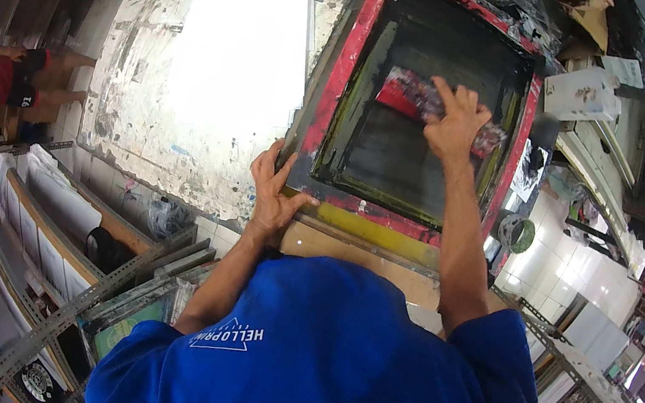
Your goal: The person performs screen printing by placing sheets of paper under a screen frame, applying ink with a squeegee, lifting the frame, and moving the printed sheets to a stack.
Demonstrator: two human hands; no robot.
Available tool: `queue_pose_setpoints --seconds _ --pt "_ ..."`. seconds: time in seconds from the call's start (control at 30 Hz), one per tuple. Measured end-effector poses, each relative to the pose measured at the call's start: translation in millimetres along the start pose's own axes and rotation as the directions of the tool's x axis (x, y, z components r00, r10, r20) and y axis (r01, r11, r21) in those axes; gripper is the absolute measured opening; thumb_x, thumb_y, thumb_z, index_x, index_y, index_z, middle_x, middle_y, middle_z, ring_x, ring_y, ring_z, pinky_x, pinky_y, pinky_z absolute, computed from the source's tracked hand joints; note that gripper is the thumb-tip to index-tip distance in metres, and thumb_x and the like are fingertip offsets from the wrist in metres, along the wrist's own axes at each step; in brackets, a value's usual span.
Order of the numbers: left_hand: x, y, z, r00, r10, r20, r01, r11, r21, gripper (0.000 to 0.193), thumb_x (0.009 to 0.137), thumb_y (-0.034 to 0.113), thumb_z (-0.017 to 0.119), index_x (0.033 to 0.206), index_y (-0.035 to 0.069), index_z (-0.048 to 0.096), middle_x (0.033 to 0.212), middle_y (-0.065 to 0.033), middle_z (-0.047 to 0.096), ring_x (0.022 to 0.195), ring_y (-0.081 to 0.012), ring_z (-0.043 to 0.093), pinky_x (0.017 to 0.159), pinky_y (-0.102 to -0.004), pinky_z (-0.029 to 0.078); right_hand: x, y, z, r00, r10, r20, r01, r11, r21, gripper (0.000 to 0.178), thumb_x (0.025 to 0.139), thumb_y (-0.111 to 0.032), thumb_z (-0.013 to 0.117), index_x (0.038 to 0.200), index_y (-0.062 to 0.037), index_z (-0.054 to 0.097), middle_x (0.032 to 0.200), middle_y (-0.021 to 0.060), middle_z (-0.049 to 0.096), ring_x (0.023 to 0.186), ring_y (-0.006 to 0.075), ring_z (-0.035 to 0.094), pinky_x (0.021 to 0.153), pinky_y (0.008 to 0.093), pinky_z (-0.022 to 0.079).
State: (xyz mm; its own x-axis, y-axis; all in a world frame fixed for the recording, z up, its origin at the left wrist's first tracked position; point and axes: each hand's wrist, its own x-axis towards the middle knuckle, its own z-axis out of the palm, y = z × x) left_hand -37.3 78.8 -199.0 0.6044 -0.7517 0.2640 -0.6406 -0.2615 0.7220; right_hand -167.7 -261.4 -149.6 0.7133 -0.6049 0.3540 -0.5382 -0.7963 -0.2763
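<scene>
Right now, my right hand (455, 126) is clamped on the scraper (398, 91), a long red bar smeared with dark stuff. The scraper is inside the red frame (356, 43), in the upper right part of the picture, and lies a bit slantwise over the dark screen (398, 163). Its right end is near the frame's right side. My left hand (276, 193) is well apart from the right one. Its fingers are spread wide at the frame's lower left corner, with the thumb on the near edge and the other fingers by the left side.

To do this bit well, I think I should press the scraper down the same all along, so one end does not dig in more than the other. Slow, smooth strokes seem best, as jerks could leave streaks. A grip near the middle should help, because the scraper could tip if I lean on one end. My left hand should press on the corner, as the frame might slide. I should also mind the frame's sides and not bump them.

White sheets (248, 33) lie on the stained worktop (136, 82) at the upper left, just beside the frame, so I would take care not to drip on them.
</scene>
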Motion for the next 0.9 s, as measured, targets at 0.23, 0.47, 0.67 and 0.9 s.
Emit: queue_pose_setpoints --seconds 0.23,0.47,0.67,0.9 --pt "-2.4 -1.1 -1.8 0.999 -0.042 0.027 0.041 0.998 0.038 0.102 0.052 0.042 0.095 0.141 0.007 0.062 0.156 -0.0236 0.041 0.139 -0.0421 0.038 0.114 -0.0521 0.033 97.3 55.4 32.7 0.991 -0.077 -0.108 0.067 0.994 -0.09 0.075 0.063 -0.018 0.079 0.136 -0.0263 0.064 0.109 0.005 0.059 0.113 0.0262 0.053 0.099 0.0515 0.032" --pt "-2.4 -4.2 -1.3 0.999 -0.027 0.023 0.026 1.0 0.014 0.101 0.057 0.05 0.092 0.143 0.007 0.06 0.156 -0.0238 0.04 0.137 -0.0418 0.039 0.114 -0.0521 0.033 166.2 93.9 44.1 0.982 -0.156 -0.111 0.144 0.984 -0.105 0.073 0.07 -0.027 0.081 0.14 -0.0285 0.063 0.121 0.0086 0.066 0.119 0.0288 0.055 0.099 0.0528 0.033" --pt "-2.1 -0.7 -3.7 0.999 -0.026 0.022 0.027 0.999 -0.047 0.1 0.064 0.051 0.089 0.147 0.008 0.055 0.156 -0.0237 0.041 0.136 -0.0417 0.041 0.113 -0.0529 0.031 202.1 105.3 46.0 0.99 -0.115 -0.078 0.114 0.993 -0.017 0.058 0.077 -0.022 0.08 0.134 -0.0301 0.069 0.128 0.0144 0.071 0.124 0.0281 0.061 0.1 0.0473 0.037" --pt "-6.4 0.6 -3.5 0.998 -0.055 0.019 0.056 0.997 -0.052 0.101 0.058 0.047 0.092 0.144 0.005 0.058 0.138 -0.021 0.053 0.129 -0.0364 0.044 0.111 -0.0494 0.032 200.2 97.2 19.4 0.997 -0.007 -0.08 0.027 0.968 0.25 0.055 0.077 -0.019 0.08 0.13 -0.0309 0.072 0.108 0.0104 0.077 0.091 0.03 0.072 0.087 0.0405 0.05"
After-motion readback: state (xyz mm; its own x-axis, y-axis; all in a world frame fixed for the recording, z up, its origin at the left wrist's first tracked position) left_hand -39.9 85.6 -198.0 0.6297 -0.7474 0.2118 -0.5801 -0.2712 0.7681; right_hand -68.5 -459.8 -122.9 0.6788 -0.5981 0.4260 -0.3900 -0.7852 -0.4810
